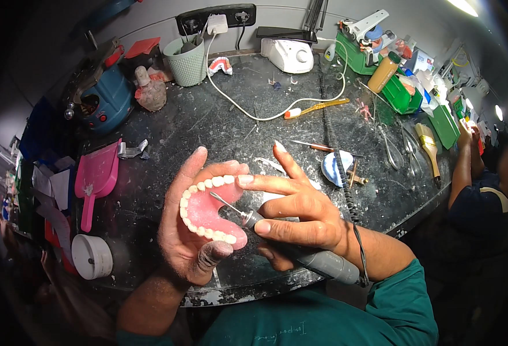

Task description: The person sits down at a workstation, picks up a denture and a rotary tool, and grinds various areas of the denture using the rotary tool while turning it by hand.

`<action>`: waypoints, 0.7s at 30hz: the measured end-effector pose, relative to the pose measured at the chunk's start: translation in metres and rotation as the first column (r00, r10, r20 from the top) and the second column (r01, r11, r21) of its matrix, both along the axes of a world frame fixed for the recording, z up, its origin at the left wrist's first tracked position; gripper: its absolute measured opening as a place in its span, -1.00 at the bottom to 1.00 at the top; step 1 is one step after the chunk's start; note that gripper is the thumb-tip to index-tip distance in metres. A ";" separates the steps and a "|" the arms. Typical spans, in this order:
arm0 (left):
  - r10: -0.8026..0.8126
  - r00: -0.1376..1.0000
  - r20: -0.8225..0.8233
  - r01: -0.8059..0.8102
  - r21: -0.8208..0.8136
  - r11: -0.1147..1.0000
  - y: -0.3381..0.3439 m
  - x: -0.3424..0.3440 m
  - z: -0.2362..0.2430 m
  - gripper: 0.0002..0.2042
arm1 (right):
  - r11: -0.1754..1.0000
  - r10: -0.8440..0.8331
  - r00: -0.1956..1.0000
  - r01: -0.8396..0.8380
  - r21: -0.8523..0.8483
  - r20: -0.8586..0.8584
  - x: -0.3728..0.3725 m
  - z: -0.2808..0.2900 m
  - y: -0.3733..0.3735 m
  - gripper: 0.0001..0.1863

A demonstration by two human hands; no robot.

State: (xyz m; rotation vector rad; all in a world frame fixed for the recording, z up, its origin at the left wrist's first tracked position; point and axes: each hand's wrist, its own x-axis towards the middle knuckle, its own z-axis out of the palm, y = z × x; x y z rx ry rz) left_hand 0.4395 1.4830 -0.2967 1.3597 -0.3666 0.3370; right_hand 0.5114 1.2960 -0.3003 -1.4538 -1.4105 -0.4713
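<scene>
Green cloth of the person's shirt [306, 323] fills the lower edge, and just beyond it both bare hands meet over a dark, scuffed worktable [161, 138]. Cupped around its outer side, the dusty left hand [173, 228] holds a horseshoe-shaped denture [203, 210], pink with a row of cream teeth, its thumb at the lower end and its fingers curved behind the upper part; the arch opens toward the right hand [306, 213]. That hand's fingers close round a grey handpiece [329, 266], one fingertip reaching the upper end of the tooth row and another finger raised apart. From the handpiece a thin metal bur [225, 203] points into the arch; whether it touches the pink surface I cannot tell. Coiled black cord [344, 193] runs from the far side of the table down past the right hand. On the left lie a pink dustpan [101, 173] and a round white tub [91, 256]. Toward the back stand a pale cup [184, 63] and a white control box [291, 56], with a red-and-white dental model [220, 65] between them. Rightward lies a wooden-handled brush [428, 147], near green bins [401, 95].
</scene>
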 end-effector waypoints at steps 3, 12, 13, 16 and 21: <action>-0.002 1.000 0.005 0.002 0.003 1.000 0.000 -0.001 0.000 0.10 | 1.000 -0.003 1.000 0.003 0.000 -0.003 -0.002 0.001 0.000 -0.50; 0.005 1.000 0.016 -0.005 0.003 1.000 -0.001 0.001 -0.001 0.09 | 1.000 -0.010 1.000 0.010 0.002 -0.007 -0.001 0.000 0.000 -0.50; -0.015 0.999 0.047 0.016 -0.024 1.000 -0.001 0.001 -0.001 0.05 | 1.000 -0.006 1.000 0.007 -0.008 0.005 -0.001 0.000 -0.001 -0.50; -0.033 0.997 0.064 0.037 -0.058 0.998 0.000 0.001 -0.002 0.02 | 1.000 0.000 1.000 0.000 0.009 -0.009 -0.002 0.001 0.001 -0.50; -0.014 1.000 -0.012 0.013 -0.081 0.997 -0.001 -0.002 0.001 0.06 | 1.000 0.000 1.000 0.000 -0.001 -0.014 -0.001 0.000 0.000 -0.51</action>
